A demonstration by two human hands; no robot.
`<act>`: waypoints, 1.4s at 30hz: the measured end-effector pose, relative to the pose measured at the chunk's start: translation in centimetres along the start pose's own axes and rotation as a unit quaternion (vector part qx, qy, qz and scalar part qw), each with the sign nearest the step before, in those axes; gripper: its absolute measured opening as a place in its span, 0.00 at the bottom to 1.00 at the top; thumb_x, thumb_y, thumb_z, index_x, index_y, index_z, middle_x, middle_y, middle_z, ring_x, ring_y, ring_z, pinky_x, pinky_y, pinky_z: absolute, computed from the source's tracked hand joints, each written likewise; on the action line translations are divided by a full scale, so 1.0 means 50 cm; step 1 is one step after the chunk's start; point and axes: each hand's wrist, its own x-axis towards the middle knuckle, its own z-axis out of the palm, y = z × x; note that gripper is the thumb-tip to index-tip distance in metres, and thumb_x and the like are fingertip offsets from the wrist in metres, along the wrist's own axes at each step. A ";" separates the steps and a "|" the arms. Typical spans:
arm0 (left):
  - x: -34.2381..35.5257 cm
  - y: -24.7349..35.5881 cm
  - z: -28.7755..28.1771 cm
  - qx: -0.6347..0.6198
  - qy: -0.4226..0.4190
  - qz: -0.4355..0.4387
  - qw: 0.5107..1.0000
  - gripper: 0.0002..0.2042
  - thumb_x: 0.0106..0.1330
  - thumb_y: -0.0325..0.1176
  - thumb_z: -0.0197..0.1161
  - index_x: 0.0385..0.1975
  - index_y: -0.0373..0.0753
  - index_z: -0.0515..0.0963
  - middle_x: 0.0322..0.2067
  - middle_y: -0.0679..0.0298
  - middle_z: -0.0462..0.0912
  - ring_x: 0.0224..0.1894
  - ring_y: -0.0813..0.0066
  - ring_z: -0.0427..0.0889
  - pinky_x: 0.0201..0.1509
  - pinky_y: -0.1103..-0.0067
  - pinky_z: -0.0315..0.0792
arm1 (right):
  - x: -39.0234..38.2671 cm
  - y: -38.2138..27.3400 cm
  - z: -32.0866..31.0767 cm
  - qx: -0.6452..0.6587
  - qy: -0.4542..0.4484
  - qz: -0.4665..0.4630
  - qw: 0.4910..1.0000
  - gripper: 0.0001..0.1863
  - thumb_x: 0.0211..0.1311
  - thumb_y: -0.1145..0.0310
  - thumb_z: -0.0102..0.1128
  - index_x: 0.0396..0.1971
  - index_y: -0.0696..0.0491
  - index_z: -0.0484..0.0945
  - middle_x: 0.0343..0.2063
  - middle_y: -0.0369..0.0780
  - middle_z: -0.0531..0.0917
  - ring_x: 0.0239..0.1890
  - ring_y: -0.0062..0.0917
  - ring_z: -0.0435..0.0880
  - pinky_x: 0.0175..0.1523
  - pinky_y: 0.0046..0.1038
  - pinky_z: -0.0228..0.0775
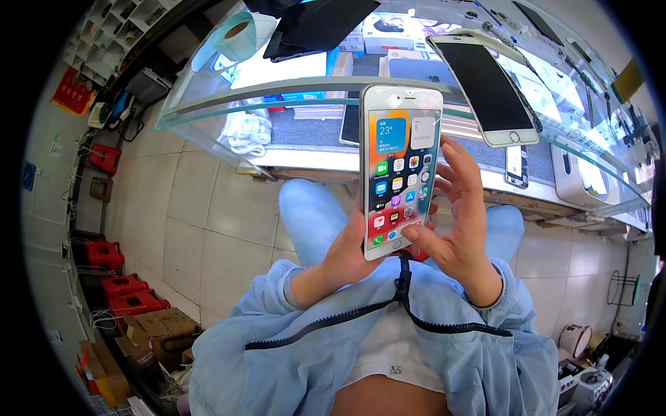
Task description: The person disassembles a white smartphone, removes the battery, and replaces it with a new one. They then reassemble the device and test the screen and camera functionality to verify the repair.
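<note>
A seated person in a light-blue zip jacket holds a white-framed smartphone with a lit home screen of coloured app icons upright in front of the chest, over the knees and just short of the curved glass-topped display bench. The left hand comes up from below w/ wrist bent back, clasping the phone's lower left edge and back; its fingers are mostly hidden behind the phone, so the exact wrap can't be told. The right hand rises on the other side, palm toward the phone's right edge, fingers spread and half curled, thumb tip touching the bottom right corner of the screen; it grips nothing by itself, apparently only steadying the phone. Both forearms enter from the lower frame, sleeves pushed back at the wrists. On the bench top, up and to the right, lies a second white smartphone with a dark screen, tilted, well apart from both hands. A roll of pale tape sits at the bench's far left. Red boxes and cardboard cartons line the tiled floor at left.
</note>
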 end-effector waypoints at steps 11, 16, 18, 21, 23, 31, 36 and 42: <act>0.012 -0.008 -0.010 -0.013 -0.078 0.052 0.996 0.31 0.69 0.52 0.40 0.65 0.46 0.39 0.60 0.51 0.59 0.59 0.56 0.66 0.57 0.64 0.69 | -0.015 0.007 0.002 -0.017 0.009 -0.013 1.000 0.46 0.42 0.57 0.72 0.60 0.57 0.58 0.59 0.50 0.59 0.52 0.34 0.70 0.49 0.29 0.68; 0.007 -0.017 -0.016 -0.012 -0.055 0.059 0.997 0.36 0.65 0.59 0.41 0.66 0.47 0.38 0.61 0.52 0.57 0.59 0.56 0.66 0.58 0.65 0.68 | -0.026 0.012 0.012 0.015 -0.001 0.014 1.000 0.46 0.43 0.58 0.72 0.60 0.58 0.56 0.59 0.51 0.59 0.53 0.35 0.69 0.50 0.29 0.67; 0.009 -0.019 -0.017 -0.016 -0.057 0.065 0.996 0.37 0.64 0.60 0.42 0.66 0.47 0.37 0.61 0.52 0.57 0.59 0.57 0.66 0.58 0.65 0.68 | -0.027 0.013 0.014 0.012 -0.005 0.013 1.000 0.47 0.43 0.58 0.72 0.60 0.58 0.56 0.59 0.51 0.60 0.54 0.37 0.68 0.50 0.30 0.66; 0.010 -0.018 -0.019 -0.010 -0.060 0.070 0.996 0.38 0.64 0.61 0.43 0.66 0.47 0.37 0.61 0.53 0.57 0.59 0.57 0.66 0.57 0.65 0.68 | -0.026 0.013 0.016 0.004 -0.006 0.008 1.000 0.47 0.43 0.58 0.72 0.60 0.58 0.55 0.59 0.51 0.60 0.56 0.38 0.67 0.51 0.30 0.66; 0.011 -0.014 -0.013 -0.002 -0.049 0.059 0.997 0.38 0.64 0.61 0.43 0.66 0.47 0.37 0.60 0.53 0.58 0.59 0.57 0.66 0.57 0.65 0.68 | -0.026 0.013 0.016 0.010 -0.005 0.016 1.000 0.47 0.43 0.58 0.72 0.60 0.59 0.55 0.59 0.52 0.60 0.56 0.39 0.66 0.51 0.31 0.66; 0.012 -0.012 -0.007 0.007 -0.047 0.059 0.997 0.38 0.64 0.60 0.43 0.65 0.46 0.38 0.59 0.52 0.58 0.59 0.58 0.65 0.58 0.65 0.68 | -0.027 0.009 0.014 0.005 -0.008 0.021 1.000 0.47 0.43 0.58 0.72 0.60 0.59 0.56 0.59 0.51 0.60 0.55 0.38 0.68 0.50 0.30 0.67; 0.012 -0.010 -0.007 0.016 -0.047 0.058 0.997 0.38 0.63 0.61 0.43 0.65 0.46 0.39 0.60 0.51 0.58 0.60 0.58 0.65 0.58 0.65 0.66 | -0.026 0.012 0.016 0.005 -0.005 0.019 1.000 0.47 0.42 0.58 0.72 0.60 0.59 0.56 0.59 0.51 0.60 0.54 0.37 0.68 0.49 0.30 0.67; 0.013 -0.010 -0.004 0.016 -0.047 0.057 0.997 0.38 0.63 0.61 0.44 0.66 0.46 0.38 0.60 0.51 0.58 0.59 0.57 0.66 0.58 0.65 0.67 | -0.026 0.012 0.013 -0.009 -0.008 0.010 1.000 0.45 0.42 0.58 0.72 0.59 0.59 0.58 0.58 0.52 0.60 0.51 0.36 0.71 0.47 0.29 0.69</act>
